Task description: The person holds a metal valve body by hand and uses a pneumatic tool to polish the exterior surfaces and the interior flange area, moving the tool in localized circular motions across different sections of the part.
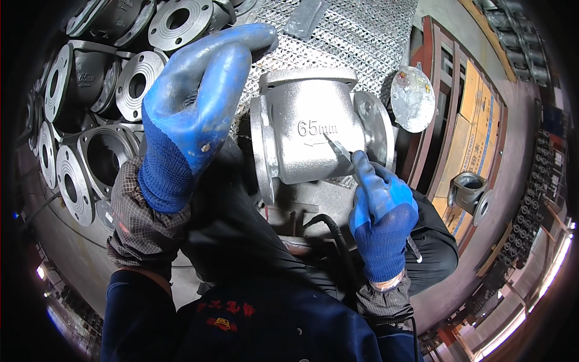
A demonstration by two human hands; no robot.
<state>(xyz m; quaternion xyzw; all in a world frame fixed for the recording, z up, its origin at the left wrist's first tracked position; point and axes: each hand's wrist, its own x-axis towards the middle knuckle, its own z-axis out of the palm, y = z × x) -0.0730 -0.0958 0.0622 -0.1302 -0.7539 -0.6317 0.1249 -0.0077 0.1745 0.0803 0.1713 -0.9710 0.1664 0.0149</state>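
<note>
A silver-painted cast valve body [313, 145] with round flanges lies before me on a metal mesh surface [265, 66], its raised markings facing up. My right hand [383, 196], in a blue coated glove, is closed round a slim tool with a narrow, pointed metal blade [342, 149], like a small putty knife. The blade tip meets or hovers just over the casting near the markings; I cannot tell which. The tool's pale rear end sticks out below the hand. To the left of the casting, my gloved left hand [196, 90] is raised with fingers extended, holding nothing visible.
Several grey flanged castings [84, 78] are stacked at the left. A round, smeared plate [413, 99] stands right of the valve body. Farther right are a reddish-brown frame [422, 78], cardboard [470, 139] and a small casting [468, 193]. A black hose [332, 229] curves near my legs.
</note>
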